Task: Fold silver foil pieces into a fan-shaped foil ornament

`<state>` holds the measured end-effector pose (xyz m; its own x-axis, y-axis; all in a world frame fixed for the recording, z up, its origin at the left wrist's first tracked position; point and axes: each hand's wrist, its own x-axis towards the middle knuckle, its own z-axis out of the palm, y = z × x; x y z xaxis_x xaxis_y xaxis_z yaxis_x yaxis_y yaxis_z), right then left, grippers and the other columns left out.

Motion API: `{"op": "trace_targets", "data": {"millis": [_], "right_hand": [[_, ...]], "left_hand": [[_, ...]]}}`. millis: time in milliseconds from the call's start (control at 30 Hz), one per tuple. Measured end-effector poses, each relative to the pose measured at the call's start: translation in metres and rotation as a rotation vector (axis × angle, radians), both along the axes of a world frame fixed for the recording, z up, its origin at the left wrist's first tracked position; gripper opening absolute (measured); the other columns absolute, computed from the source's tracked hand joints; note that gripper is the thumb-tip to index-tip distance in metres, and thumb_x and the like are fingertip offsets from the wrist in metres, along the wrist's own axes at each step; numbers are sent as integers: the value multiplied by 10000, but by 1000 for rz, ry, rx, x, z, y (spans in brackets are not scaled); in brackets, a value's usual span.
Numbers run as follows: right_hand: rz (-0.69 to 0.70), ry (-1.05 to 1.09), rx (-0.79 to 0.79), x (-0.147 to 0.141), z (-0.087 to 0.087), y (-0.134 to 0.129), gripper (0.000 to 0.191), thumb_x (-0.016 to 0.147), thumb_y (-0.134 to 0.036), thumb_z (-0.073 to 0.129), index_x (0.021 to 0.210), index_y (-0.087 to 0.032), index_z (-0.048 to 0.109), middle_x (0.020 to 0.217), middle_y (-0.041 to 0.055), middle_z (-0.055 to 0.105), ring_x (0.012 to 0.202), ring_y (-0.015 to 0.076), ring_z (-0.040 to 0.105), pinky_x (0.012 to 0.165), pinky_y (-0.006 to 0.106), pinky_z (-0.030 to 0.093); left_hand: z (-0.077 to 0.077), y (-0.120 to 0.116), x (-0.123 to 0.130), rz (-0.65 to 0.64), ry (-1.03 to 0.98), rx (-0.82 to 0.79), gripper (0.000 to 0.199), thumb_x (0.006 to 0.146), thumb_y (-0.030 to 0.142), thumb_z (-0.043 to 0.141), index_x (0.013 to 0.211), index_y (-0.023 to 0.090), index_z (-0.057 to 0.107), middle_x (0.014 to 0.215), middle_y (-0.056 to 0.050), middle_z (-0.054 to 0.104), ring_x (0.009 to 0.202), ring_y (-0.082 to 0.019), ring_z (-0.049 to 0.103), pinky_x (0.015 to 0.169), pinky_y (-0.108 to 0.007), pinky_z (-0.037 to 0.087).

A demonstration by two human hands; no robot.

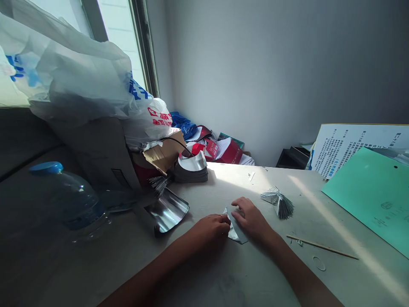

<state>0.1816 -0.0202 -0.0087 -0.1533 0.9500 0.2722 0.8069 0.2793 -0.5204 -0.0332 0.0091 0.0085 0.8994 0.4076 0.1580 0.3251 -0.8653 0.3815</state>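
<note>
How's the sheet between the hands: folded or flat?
Folded, it seems: the sheet shows a shiny silver part and a duller grey part, meeting along a straight slanted line.

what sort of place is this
Probably a corner of a home or small office used as a makeshift work table: a window beside stuffed plastic bags, and a wooden stick on the tabletop.

I can't tell home from office here: a pale, flat worktop (207, 277) between a dark-framed window (121, 30) and a smooth grey wall (255, 76), stuffed white plastic bags (86, 72) towards its left edge, red-and-white papers (231, 152) heaped by its far edge.
</note>
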Motion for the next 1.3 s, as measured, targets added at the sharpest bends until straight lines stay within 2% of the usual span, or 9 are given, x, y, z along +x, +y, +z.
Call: {"op": "trace_targets", "data": {"millis": [67, 133, 267, 400, 733, 900, 1033, 1167, 1300], "right_hand": [[85, 7, -26, 1, -1, 0, 258, 942, -266, 578, 1187, -198, 623, 1246, 78, 591, 1159, 229, 501, 990, 348, 408], [137, 6, -69, 2, -1, 0, 218, 925, -263, 598, 1131, -204, 634, 1247, 65, 586, 1153, 227, 489, 994, 352, 401], [107, 83, -151, 6, 3, 0, 137, 838, -213, 655, 960, -178, 602, 1082, 53, 620, 1012, 204, 537, 875, 315, 436], [76, 173, -228, 6, 8, -2, 78, 854, -203, 592, 926, -174, 601, 924, 33, 654, 847, 179, 581, 759, 290, 439], [-114, 64, -207, -1, -1, 2, 131, 850, -212, 574, 955, -177, 643, 840, 28, 656, 779, 181, 580, 703, 284, 388], [-138, 32, -154, -6, -4, 2, 122, 849, -186, 566, 958, -184, 622, 848, 24, 644, 782, 176, 560, 695, 281, 361], [-138, 74, -101, -8, -7, 2, 51, 828, -163, 572, 875, -183, 571, 876, 24, 626, 796, 170, 546, 699, 275, 365], [-127, 76, -16, -9, -10, 2, 72, 824, -115, 530, 843, -185, 535, 885, 20, 601, 802, 163, 534, 693, 271, 368], [-137, 25, -20, -10, -9, 1, 79, 834, -114, 514, 850, -184, 547, 897, 32, 607, 831, 176, 538, 709, 283, 377]], "left_hand": [[1, -2, -1, -45, -8, 8, 169, 831, 80, 541, 873, 182, 669, 1171, -41, 677, 1005, -159, 654, 816, -217, 475], [2, -3, -2, -81, -13, 13, 175, 832, 86, 540, 897, 185, 669, 1185, -48, 675, 1026, -169, 652, 860, -232, 483], [1, -3, -2, -135, -22, 6, 209, 869, 112, 537, 985, 204, 685, 1167, -53, 682, 1083, -183, 642, 972, -280, 472], [-5, -1, 0, -161, -41, 20, 256, 876, 146, 578, 1101, 225, 671, 1235, -59, 659, 1173, -196, 609, 1061, -320, 433], [-6, -3, 1, -175, -19, 64, 229, 847, 151, 585, 1056, 216, 649, 1220, -72, 630, 1173, -196, 590, 1108, -336, 403], [-7, -3, 2, -161, -15, 64, 211, 857, 129, 561, 1030, 209, 651, 1192, -61, 638, 1156, -183, 593, 1088, -324, 409], [-9, -4, 3, -136, -11, 91, 172, 866, 139, 560, 1004, 198, 643, 1200, -62, 636, 1145, -181, 596, 1073, -317, 411], [-11, -4, 3, -141, -14, 107, 122, 863, 161, 585, 971, 194, 630, 1177, -47, 641, 1120, -172, 600, 1062, -310, 416], [-13, -4, 4, -132, -15, 125, 102, 875, 160, 577, 959, 190, 626, 1171, -52, 641, 1106, -174, 601, 1051, -311, 422]]}}
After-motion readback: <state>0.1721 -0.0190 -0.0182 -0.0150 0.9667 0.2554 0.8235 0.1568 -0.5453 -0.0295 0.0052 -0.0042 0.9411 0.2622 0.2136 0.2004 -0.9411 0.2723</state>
